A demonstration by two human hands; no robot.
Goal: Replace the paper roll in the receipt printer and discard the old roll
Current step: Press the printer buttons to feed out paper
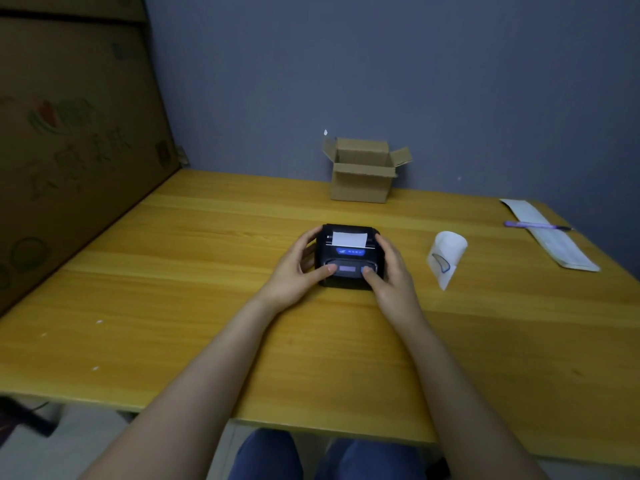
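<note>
Black boxy printer [348,257], white paper protruding, is gripped at both sides by left hand [297,271] and right hand [389,271], fingers curled around it.

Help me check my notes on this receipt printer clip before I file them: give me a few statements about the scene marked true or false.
1. Both hands hold the receipt printer. True: left hand and right hand grip its sides.
2. No paper shows at the printer's slot. False: a white strip sticks out.
3. The paper roll lies on the table right of the printer. True.
4. The cardboard box is closed. False: its flaps stand open.
5. The pen lies inside the box. False: it rests on a sheet at the right.
</note>
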